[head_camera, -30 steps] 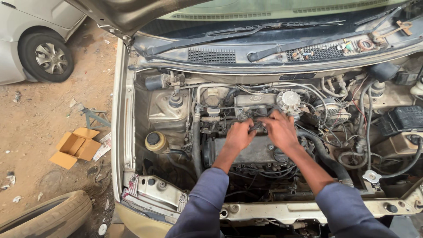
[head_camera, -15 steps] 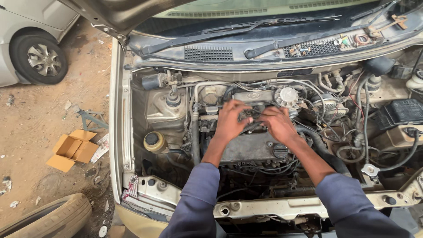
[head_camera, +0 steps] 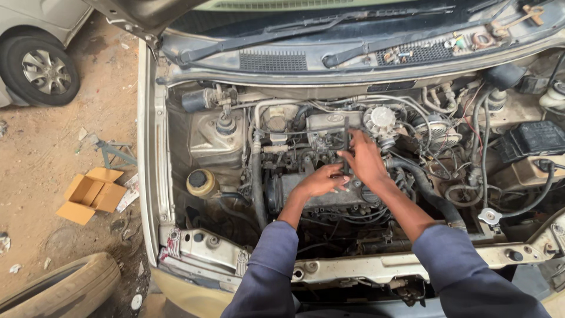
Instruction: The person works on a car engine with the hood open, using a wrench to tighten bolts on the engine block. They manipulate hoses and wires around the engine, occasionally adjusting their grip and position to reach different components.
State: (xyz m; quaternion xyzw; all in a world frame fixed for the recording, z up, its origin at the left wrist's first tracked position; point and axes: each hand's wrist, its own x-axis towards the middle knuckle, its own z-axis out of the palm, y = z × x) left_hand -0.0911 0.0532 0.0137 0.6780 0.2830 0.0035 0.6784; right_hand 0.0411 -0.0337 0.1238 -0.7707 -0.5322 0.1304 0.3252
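Fingers of right hand [head_camera: 362,159] grip a dark tool [head_camera: 346,144]; left hand [head_camera: 322,181] rests curled on engine [head_camera: 318,194].

Grimy matt metal engine [head_camera: 321,188]; dull black rubber hoses [head_camera: 424,188]; glossy yellowed plastic tank [head_camera: 202,184]; brown cardboard box [head_camera: 91,194]; rough sandy ground [head_camera: 47,147]; blue cloth sleeves [head_camera: 265,271].

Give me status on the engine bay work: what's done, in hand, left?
Done: hood is up and the engine is exposed. In hand: the right hand grips a dark upright tool over the engine top; the left hand steadies at its base. Left: hoses and wiring look attached; no removed parts in view.
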